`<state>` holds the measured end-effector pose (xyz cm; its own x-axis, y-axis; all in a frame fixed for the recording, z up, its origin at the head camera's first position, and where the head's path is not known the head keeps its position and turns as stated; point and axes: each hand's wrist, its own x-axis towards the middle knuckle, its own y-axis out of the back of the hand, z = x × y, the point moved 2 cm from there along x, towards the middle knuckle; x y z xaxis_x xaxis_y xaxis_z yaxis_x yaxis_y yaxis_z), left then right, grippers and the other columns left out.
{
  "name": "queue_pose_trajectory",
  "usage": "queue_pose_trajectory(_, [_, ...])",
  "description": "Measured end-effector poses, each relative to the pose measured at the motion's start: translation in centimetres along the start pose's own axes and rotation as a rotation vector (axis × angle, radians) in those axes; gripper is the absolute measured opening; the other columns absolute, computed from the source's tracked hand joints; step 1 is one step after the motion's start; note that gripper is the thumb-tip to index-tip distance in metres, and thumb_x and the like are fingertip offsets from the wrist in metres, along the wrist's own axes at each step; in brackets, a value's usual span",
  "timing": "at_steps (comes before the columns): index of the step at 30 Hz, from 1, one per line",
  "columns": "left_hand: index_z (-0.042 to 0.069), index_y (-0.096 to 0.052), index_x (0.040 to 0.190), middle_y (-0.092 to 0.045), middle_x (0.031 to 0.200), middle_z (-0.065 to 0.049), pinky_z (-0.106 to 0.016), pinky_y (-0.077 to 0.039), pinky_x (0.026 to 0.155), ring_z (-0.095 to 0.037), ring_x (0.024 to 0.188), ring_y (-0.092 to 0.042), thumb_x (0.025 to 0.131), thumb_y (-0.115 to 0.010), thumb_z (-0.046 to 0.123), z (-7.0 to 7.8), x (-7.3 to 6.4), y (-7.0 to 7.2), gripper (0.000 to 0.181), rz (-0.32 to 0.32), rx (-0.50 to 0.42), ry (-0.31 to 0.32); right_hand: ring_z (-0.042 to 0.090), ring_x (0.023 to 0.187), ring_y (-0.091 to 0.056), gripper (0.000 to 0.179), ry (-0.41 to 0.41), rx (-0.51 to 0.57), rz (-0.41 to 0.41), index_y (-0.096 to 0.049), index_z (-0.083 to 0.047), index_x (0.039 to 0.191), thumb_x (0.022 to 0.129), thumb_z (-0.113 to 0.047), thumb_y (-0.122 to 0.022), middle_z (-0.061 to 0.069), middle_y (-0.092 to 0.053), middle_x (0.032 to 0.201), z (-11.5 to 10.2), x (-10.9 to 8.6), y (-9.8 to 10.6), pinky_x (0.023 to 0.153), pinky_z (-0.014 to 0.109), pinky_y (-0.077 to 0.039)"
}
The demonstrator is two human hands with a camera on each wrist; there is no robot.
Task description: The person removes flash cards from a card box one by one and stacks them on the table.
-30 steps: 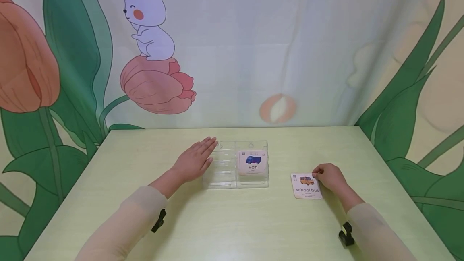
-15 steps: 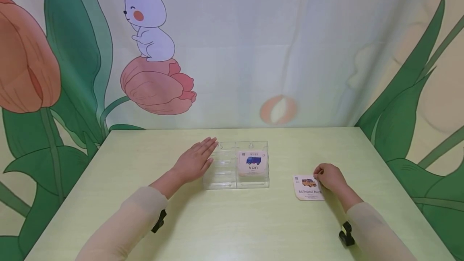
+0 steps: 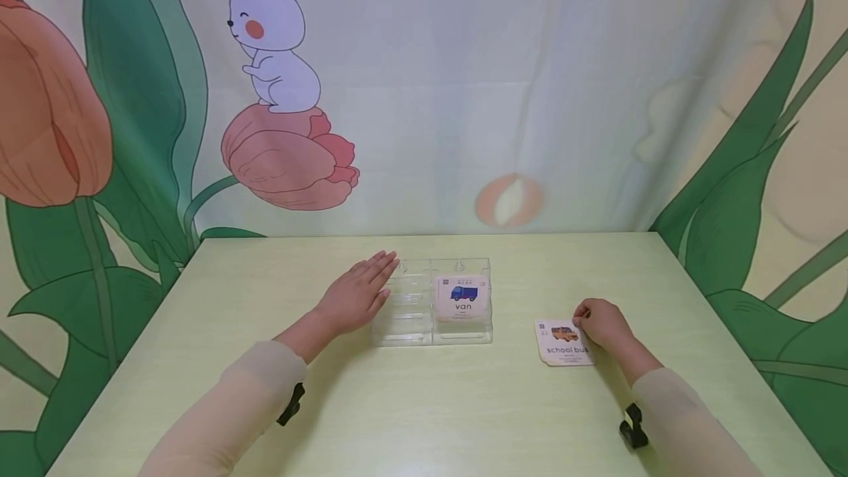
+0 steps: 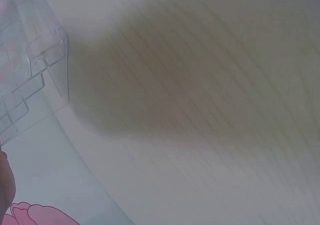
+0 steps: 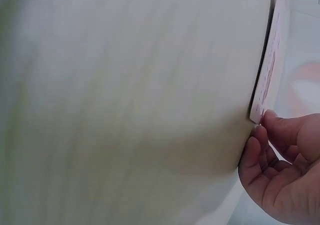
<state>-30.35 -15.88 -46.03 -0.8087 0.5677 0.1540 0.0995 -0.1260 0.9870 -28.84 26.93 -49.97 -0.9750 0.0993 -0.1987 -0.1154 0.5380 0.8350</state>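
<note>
To the right of the clear holder (image 3: 411, 317), the school bus card (image 3: 559, 352) lies just left of the right hand (image 3: 606, 324), whose fingers pinch its edge, while the left hand (image 3: 355, 291), fingers straight, is at the holder's left side.

Head view's from high up, facing forward and down at the clear rectangular plastic rack (image 3: 403, 308); wrist views are low, close, tilted, left and right of it. Head and left wrist both catch the rack.
</note>
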Motion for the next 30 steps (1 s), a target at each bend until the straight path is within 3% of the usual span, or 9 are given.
queue_pose_trajectory(9, [0.001, -0.031, 0.160, -0.031, 0.169, -0.016, -0.051, -0.030, 0.128, -0.035, 0.157, -0.030, 0.107, -0.048, 0.026, -0.1, 0.1, -0.3, 0.060, 0.000, 0.001, -0.001, 0.030, 0.090, -0.056, 0.015, 0.012, 0.010, 0.011, -0.066, 0.008, 0.105, 0.100, -0.005, -0.059, 0.022, -0.065, 0.099, 0.0, -0.2, 0.5, 0.076, 0.035, -0.048])
queue_pose_trajectory(16, [0.001, -0.032, 0.159, -0.032, 0.168, -0.016, -0.051, -0.030, 0.128, -0.035, 0.157, -0.030, 0.107, -0.048, 0.026, 0.0, 0.0, -0.2, 0.060, 0.001, -0.006, 0.002, 0.027, 0.087, -0.057, 0.018, 0.065, 0.041, 0.030, -0.064, 0.009, 0.107, 0.103, -0.006, -0.056, 0.022, -0.066, 0.100, -0.3, -0.8, 1.6, 0.072, 0.032, -0.049])
queue_pose_trajectory(30, [0.002, -0.031, 0.160, -0.031, 0.169, -0.015, -0.051, -0.030, 0.128, -0.035, 0.158, -0.029, 0.107, -0.048, 0.027, -0.1, 0.1, -0.3, 0.061, -0.007, 0.007, 0.008, 0.025, 0.083, -0.059, 0.023, 0.073, 0.067, 0.052, -0.062, 0.009, 0.114, 0.106, -0.010, -0.054, 0.024, -0.065, 0.103, -1.5, -1.6, 3.7, 0.067, 0.028, -0.050])
